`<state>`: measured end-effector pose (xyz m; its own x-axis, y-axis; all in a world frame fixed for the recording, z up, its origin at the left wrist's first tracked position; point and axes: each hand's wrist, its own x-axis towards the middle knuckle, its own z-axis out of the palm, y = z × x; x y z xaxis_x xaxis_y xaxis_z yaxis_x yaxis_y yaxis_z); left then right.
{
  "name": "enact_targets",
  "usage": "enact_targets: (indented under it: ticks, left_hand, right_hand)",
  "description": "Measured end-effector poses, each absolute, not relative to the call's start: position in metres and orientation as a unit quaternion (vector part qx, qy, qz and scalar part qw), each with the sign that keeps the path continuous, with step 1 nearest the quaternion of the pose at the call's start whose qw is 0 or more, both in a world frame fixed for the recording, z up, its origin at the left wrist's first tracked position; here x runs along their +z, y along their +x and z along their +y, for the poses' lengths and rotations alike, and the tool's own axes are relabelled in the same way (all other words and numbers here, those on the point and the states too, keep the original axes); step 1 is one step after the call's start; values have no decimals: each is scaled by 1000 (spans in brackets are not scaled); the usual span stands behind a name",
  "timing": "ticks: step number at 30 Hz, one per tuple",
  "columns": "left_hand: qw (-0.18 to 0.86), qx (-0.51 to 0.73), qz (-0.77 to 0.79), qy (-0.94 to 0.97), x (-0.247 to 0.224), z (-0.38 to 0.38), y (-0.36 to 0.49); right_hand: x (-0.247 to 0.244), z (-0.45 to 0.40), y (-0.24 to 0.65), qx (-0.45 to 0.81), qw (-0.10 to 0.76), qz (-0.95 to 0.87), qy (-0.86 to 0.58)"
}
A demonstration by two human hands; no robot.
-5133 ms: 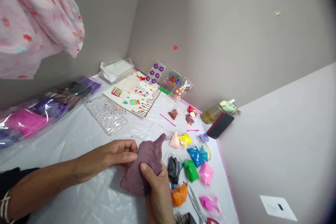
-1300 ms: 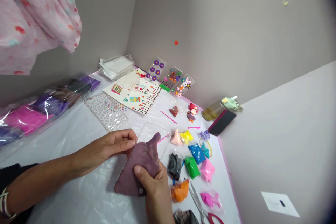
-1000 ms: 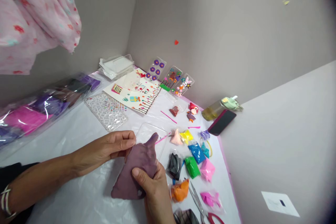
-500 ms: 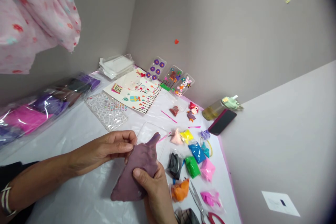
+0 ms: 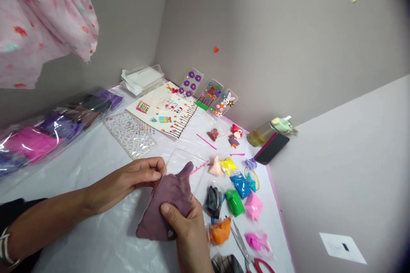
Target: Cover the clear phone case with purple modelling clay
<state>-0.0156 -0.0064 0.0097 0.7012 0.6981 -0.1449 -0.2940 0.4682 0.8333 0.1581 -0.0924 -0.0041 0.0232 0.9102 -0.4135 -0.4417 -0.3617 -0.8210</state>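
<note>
Clasps the purple clay in the right hand, thumb pressed on the face, fingers mostly hidden behind, probably to back up so floppy-looking a sheet. Appears to hold it tilted above the white-covered counter, perhaps for a full view of the face. Curls the left hand in at the upper left edge, seemingly to steady it; cannot tell about that grip, pinching or merely touching. Has a clear case behind the clay's top, partly covered. Has colored packets and scissors beside the right hand, likely for easy reach, and a phone slanted before a bottle, perhaps for propping.
</note>
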Motion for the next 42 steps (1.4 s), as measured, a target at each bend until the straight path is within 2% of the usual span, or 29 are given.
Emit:
enact_targets:
  ticks: [10,23,30,37,42]
  left_hand:
    - [710,337,346,512,16,-11,-13]
    - [741,323,334,485,17,-8,-12]
    - [796,275,300,449,13,-8,-10]
    - [765,266,321,490,15,-7,-11]
    - [782,253,325,468,17,-7,-9]
  right_hand:
    - [-11,-92,159,642,520,-251,-505]
    - [-4,-92,159,655,506,-257,-499]
    - [-4,-92,159,652,518,-236,-501]
    - [-2,-92,159,649,522,-233,-503]
    - [0,-91,158,645,530,-216,-506]
